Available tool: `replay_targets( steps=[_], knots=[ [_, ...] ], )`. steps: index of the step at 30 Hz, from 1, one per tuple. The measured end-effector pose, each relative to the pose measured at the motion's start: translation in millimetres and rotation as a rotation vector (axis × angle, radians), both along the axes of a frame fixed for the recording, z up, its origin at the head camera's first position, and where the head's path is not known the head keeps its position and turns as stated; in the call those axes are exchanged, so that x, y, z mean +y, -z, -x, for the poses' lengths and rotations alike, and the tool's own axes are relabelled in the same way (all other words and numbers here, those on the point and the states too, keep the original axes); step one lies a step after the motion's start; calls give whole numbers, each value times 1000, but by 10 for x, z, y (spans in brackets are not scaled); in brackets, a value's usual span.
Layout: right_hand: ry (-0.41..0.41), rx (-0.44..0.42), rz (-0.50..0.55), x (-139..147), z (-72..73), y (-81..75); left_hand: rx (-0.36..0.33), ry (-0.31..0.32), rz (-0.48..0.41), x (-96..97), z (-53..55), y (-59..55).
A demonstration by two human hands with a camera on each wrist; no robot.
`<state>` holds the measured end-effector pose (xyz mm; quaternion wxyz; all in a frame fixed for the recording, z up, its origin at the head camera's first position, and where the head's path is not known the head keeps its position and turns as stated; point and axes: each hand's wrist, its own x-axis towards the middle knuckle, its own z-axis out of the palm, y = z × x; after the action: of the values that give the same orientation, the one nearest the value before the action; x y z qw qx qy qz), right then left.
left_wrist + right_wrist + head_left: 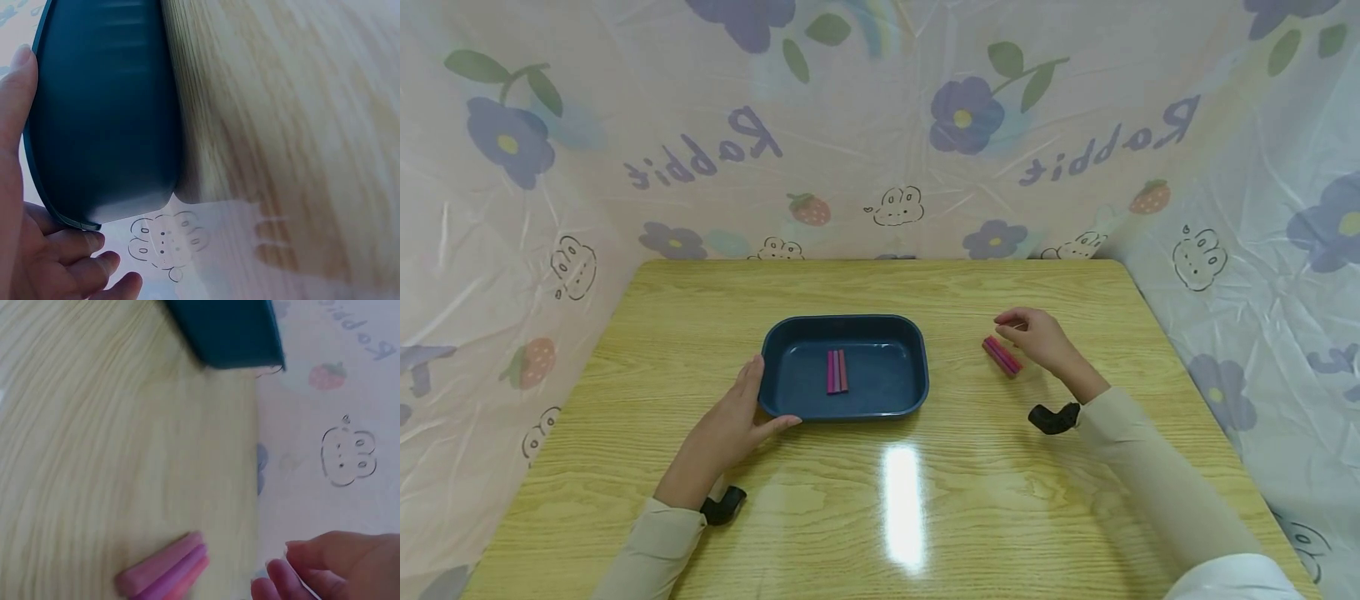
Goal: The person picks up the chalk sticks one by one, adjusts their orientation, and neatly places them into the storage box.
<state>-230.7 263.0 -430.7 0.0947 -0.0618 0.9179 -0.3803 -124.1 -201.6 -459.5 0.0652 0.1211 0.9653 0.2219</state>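
Note:
A dark blue rectangular tray stands on the table, with three pink and purple sticks lying side by side in it. My left hand rests against the tray's near left corner, thumb along the front edge and fingers along the left side. In the left wrist view the fingers touch the tray wall near the rim. To the right of the tray lies another small bundle of pink and purple sticks. My right hand hovers just beside that bundle, fingers loosely bent and holding nothing.
The wooden table meets a patterned cloth backdrop at the back and sides. Each wrist wears a black camera mount, one by the left sleeve and one by the right sleeve.

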Motion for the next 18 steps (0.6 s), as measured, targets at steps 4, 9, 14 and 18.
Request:
replay_targets(
  steps=[4,9,14,18],
  knots=[
    [-1,6,-53,64,-5,43,2,0,-3,2,2,3],
    [-7,12,-79,109,9,138,5,2,-10,-4,1,3],
    [-7,-5,-103,131,25,219,9,8,-22,-8,1,1],
    [-10,-6,-117,135,41,275,10,12,-22,-7,0,0]
  ],
)
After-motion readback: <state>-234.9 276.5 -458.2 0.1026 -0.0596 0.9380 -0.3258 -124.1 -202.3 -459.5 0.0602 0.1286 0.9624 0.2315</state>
